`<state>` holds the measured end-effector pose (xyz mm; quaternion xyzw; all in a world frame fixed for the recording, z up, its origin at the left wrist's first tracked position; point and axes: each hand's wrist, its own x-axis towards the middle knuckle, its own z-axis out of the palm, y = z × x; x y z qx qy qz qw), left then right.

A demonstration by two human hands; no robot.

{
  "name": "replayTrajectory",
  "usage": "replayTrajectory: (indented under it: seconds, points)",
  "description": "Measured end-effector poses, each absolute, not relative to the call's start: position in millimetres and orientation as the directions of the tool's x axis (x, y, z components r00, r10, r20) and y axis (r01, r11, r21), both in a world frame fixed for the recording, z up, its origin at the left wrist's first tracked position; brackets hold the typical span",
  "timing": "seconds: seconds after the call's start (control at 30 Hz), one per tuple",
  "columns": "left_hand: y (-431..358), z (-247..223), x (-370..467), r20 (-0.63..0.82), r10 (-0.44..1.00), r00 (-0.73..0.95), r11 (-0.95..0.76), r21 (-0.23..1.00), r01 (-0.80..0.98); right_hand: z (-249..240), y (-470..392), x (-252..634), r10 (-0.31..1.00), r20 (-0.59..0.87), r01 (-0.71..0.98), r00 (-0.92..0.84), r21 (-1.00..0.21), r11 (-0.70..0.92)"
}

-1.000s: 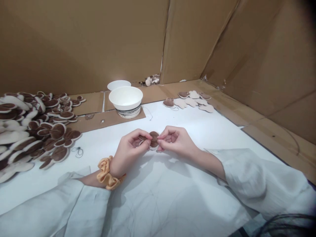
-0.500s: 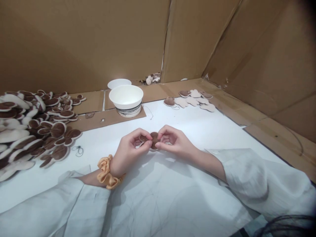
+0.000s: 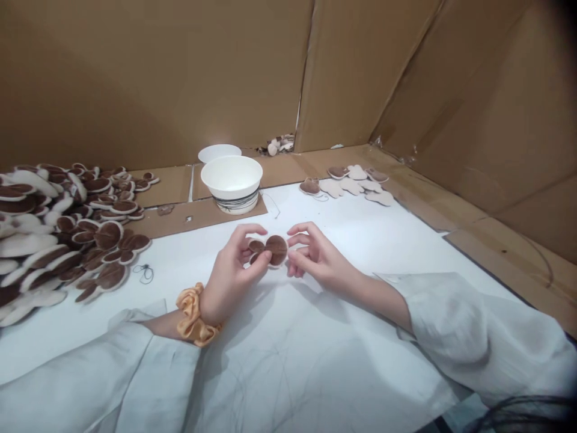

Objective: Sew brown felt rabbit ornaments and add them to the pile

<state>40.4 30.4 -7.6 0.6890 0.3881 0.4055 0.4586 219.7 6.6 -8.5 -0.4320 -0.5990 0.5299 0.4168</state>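
Three-lobed brown plush cutout with pale edging [image 3: 276, 248] over a flat white tabletop [image 3: 360, 240]
The left hand [image 3: 237, 264] pinches it near its small lobes; the right hand [image 3: 321, 257], thumb and forefinger spread, hovers beside its large round lobe.

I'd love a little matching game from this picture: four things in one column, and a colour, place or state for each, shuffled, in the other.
Things:
1. Scrunchie
2. Front bowl
3. Large pile of cloth pieces
4. Left hand

Descriptions:
A. At the left edge of the view
B. Pinching a brown piece
C. Golden orange
D. White, with dark thread wound around its lower part

Right pairs: 1-C, 2-D, 3-A, 4-B
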Motion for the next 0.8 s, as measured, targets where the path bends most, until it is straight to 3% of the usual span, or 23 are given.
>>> replayTrajectory:
  seconds: [0.23, 0.47, 0.57, 0.67, 0.8]
  points:
    - [35, -13, 39, 0.146, 0.928, 0.343, -0.208, 0.966, 0.151, -12, 11, 221, 0.946, 0.071, 0.063, -0.317, -0.993, 0.096]
    - [52, -5, 25, 0.294, 0.937, 0.187, -0.319, 0.941, 0.116, -14, 14, 221, 0.958, 0.073, 0.123, -0.276, -0.986, 0.11]
    - [66, 19, -3, 0.351, 0.931, 0.103, -0.365, 0.897, 0.249, -15, 10, 222, 0.967, 0.06, 0.148, -0.246, -0.984, 0.099]
    - [78, 53, -49, 0.306, 0.936, 0.171, -0.351, 0.815, 0.461, -18, 8, 225, 0.97, 0.057, 0.204, -0.237, -0.973, 0.107]
    - [86, 93, -120, 0.329, 0.93, 0.166, -0.314, 0.472, 0.824, -27, 12, 230, 0.969, 0.04, 0.266, -0.243, -0.958, 0.107]
